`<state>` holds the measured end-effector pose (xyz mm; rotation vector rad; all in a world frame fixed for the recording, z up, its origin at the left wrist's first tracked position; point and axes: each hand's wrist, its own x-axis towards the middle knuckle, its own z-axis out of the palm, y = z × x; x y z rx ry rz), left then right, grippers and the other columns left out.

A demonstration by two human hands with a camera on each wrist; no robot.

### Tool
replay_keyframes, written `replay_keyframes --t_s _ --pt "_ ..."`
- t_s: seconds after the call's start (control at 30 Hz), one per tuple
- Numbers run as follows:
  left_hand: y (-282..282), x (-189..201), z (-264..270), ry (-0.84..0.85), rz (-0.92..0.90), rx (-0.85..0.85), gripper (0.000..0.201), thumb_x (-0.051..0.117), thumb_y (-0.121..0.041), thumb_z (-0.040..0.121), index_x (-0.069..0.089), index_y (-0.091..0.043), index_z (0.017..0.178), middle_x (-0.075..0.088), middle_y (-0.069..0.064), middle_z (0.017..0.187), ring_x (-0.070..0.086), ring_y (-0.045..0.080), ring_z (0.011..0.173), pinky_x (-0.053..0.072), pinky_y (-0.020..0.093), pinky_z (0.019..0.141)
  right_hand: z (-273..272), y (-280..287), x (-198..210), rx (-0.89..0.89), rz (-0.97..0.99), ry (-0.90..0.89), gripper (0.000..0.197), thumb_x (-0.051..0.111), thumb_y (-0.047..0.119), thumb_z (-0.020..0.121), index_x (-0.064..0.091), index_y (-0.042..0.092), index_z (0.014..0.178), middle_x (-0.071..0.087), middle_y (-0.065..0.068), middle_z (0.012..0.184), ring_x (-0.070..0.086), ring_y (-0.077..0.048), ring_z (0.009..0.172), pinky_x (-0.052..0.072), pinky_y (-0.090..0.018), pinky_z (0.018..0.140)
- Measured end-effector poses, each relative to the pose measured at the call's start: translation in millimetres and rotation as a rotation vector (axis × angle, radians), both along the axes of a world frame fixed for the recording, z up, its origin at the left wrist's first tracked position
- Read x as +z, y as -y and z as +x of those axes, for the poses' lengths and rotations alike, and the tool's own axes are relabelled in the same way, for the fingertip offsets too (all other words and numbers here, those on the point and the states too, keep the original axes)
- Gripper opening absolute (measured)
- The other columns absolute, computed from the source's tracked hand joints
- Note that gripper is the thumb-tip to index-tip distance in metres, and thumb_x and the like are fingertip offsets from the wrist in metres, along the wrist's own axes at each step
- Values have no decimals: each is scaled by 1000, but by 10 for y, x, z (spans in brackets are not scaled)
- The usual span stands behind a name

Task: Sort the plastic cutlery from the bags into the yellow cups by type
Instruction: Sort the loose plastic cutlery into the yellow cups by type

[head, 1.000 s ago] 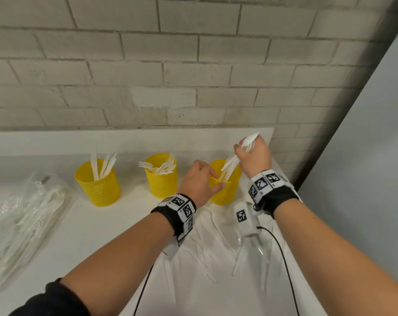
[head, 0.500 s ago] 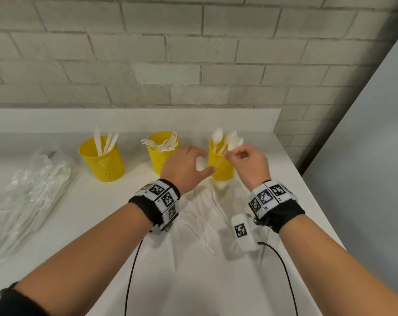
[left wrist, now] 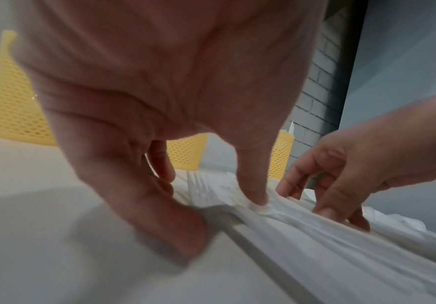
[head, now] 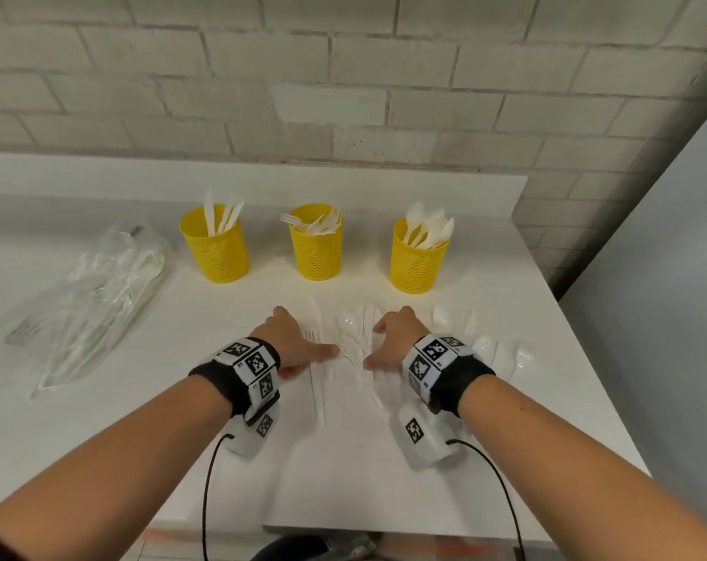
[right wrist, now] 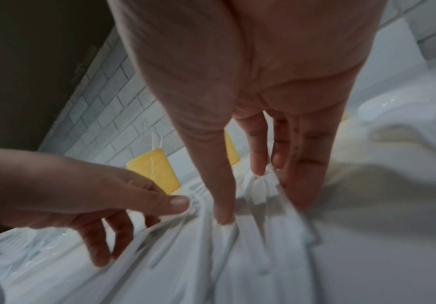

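Both hands are down on the white table (head: 485, 459) now, picking the next pieces out of the loose cutlery (head: 355, 350) that lies spread under and between the fingers. A second ago the right hand was up at the right cup (head: 416, 259), lowering spoons into it, with the left hand steadying that cup; half a second ago both were just leaving it. The spoons now stand in it alone.

Beyond the fingertips stand the three yellow cups: that right one, the middle cup (head: 316, 249) with forks, and the left cup (head: 215, 249) with knives. Well off to the left of the left hand lies a clear bag (head: 96, 301), apparently unopened, with more cutlery in it.

The left hand (head: 291, 344) has its fingers bent, thumb (left wrist: 253, 185) and fingertips pressing on the white handles; the wrist view does not settle whether it already pinches one. The right hand (head: 396, 342) lies with straighter fingers (right wrist: 223, 195) spread on the pieces, touching rather than gripping.

My guess is the next move calls for separating one kind from the tangle, closing on those handles only, then carrying them forward to the matching cup. Several spoons (head: 489, 348) wait just right of the right hand.
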<state>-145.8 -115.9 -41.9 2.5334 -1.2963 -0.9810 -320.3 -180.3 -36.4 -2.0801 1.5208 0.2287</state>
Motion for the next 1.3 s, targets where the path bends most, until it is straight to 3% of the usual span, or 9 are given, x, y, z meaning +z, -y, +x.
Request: replay_keyframes --t_s 0.13,0.23,0.33,0.43,0.6,0.8,0.97,1.17,1.3 --pt "42 -23 -54 -92 -59 -8 48 62 -54 81 61 -6 76 73 11 68 70 24 59 61 37 73 219 -76 -18 -3 97 108 63 75 34 73 55 4 125 43 -15 127 63 -31 103 54 -41 91" --pt "77 -11 -53 -137 -108 49 43 54 -46 91 61 -5 79 73 15 70 72 30 65 61 37 74 281 -118 -73 -99 248 391 48 73 17 75 59 6 119 61 -14 104 67 -29 87 57 -37 80" --pt "123 25 -8 -241 -223 139 34 55 -43 92 55 -10 99 70 16 81 71 36 79 59 42 77 250 -64 -66 -200 385 561 34 59 -4 82 57 14 111 52 -4 82 58 -26 80 55 -37 78" --pt "169 97 -4 -191 -201 123 73 60 -59 82 43 -12 134 65 10 115 68 25 94 55 38 87 202 88 -26 -246 287 515 44 50 -6 82 48 14 121 54 -11 101 59 -32 80 54 -41 73" --pt "155 142 -119 199 75 -184 114 58 -89 51 43 -15 137 37 10 141 43 29 126 41 40 100 183 386 -33 -102 37 212 70 57 0 78 34 25 140 28 -7 141 44 -33 126 48 -43 98" --pt "177 18 -227 292 115 -295 119 68 -79 54 19 -24 147 27 10 139 37 34 128 41 44 99 374 514 -74 206 10 8 89 55 3 78 15 43 147 24 0 146 23 -32 135 34 -39 108" --pt "289 53 -240 255 109 -279 103 77 -50 67 19 -18 146 35 14 135 45 33 123 45 38 90 521 498 -101 175 22 -13 68 66 13 80 38 27 140 28 -7 141 43 -32 128 43 -42 105" --pt "389 58 -154 174 70 -167 86 79 -33 69 27 2 128 53 5 89 57 25 89 45 30 68 576 410 -79 231 -25 20 35 65 20 77 63 18 113 49 -14 126 61 -31 104 49 -33 88" --pt "405 24 -145 205 38 -176 78 75 -31 73 27 0 126 51 5 81 58 27 85 45 32 68 569 426 -104 216 -81 3 31 62 24 81 63 18 112 49 -13 119 53 -31 110 46 -36 92"
